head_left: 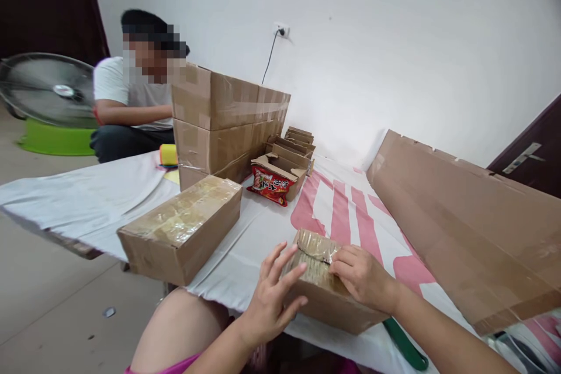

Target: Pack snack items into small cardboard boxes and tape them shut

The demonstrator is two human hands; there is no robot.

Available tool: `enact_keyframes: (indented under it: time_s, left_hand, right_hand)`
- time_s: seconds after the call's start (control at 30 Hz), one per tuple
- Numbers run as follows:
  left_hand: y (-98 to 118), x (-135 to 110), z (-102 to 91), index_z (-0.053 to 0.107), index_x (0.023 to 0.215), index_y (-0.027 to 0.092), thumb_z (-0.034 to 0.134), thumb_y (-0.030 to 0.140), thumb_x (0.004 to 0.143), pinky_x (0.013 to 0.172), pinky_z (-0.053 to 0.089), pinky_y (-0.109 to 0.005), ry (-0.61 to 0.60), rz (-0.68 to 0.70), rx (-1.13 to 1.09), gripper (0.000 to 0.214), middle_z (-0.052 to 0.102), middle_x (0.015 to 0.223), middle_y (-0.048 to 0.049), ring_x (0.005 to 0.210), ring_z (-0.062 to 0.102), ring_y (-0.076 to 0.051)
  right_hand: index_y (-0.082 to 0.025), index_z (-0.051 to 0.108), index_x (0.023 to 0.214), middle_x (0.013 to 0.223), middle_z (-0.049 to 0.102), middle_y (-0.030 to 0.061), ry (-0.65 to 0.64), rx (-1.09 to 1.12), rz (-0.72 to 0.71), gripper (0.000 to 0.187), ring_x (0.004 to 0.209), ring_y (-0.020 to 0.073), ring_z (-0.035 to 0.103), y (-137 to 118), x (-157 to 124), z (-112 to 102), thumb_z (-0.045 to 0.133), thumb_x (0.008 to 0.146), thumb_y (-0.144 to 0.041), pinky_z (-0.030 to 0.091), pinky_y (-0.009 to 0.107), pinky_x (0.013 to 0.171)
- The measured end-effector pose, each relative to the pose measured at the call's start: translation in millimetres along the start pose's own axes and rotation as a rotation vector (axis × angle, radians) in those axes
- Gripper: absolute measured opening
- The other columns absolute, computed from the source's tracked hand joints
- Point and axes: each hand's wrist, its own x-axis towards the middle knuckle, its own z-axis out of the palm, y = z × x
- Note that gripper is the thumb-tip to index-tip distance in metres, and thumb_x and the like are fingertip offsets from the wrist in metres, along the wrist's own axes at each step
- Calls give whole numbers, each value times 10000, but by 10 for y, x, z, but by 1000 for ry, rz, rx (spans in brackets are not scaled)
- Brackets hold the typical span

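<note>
A small taped cardboard box lies on the table's near edge in front of me. My left hand rests flat on its left side, fingers spread. On the box's top right, my right hand presses down with fingers curled, pinching the clear tape at the seam. A green-handled tool lies just under my right wrist.
A larger taped box sits to the left. Stacked cartons stand at the far side, with an open small box and a red snack packet. A long flat carton leans at right. Another person sits behind, near a fan.
</note>
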Motion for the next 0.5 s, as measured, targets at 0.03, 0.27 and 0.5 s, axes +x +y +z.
enact_keyframes:
  time_s: [0.03, 0.27, 0.5]
  left_hand:
    - [21, 56, -9, 467, 1316, 284, 582, 215, 866, 1063, 342, -533, -37, 40, 32, 470, 381, 1454, -104, 1407, 216, -342]
    - [27, 168, 42, 573, 1169, 242, 564, 195, 873, 1019, 401, -503, -104, 59, 71, 299, 542, 1258, -94, 1349, 294, -315]
    - [72, 184, 62, 569, 1167, 254, 564, 182, 873, 1024, 404, -505, -145, 64, 78, 303, 543, 1255, -84, 1352, 284, -312]
  right_hand:
    - [-192, 579, 849, 803, 602, 50, -16, 15, -7, 196, 753, 184, 505, -8, -12, -20, 426, 857, -69, 391, 308, 669]
    - [-194, 540, 839, 830, 594, 60, -28, 192, 14, 200, 779, 187, 516, 16, -236, -130, 401, 837, -51, 410, 308, 679]
    - [-195, 518, 838, 832, 589, 58, -7, 277, 70, 172, 798, 192, 506, 6, -435, -181, 408, 835, -63, 413, 327, 700]
